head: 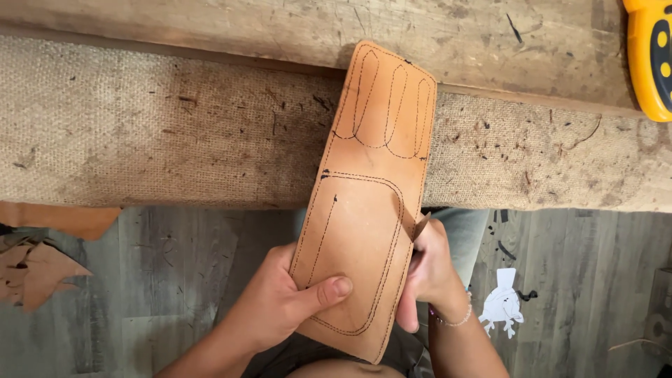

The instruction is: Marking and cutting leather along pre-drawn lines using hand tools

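A long tan leather piece [371, 182] with dark stitched outlines leans from my lap up onto the burlap-covered bench edge [161, 133]. My left hand [280, 301] grips its lower left side, thumb pressed across the front. My right hand [430, 269] is closed at the piece's right edge, holding a small dark tool whose tip meets a thin sliver of leather lifting off that edge. The tool itself is mostly hidden by my fingers.
A worn wooden benchtop [448, 35] runs behind the burlap strip. A yellow and black tool [651, 56] lies at the top right corner. Leather scraps [42, 266] and a white paper cut-out [502, 302] lie on the grey plank floor.
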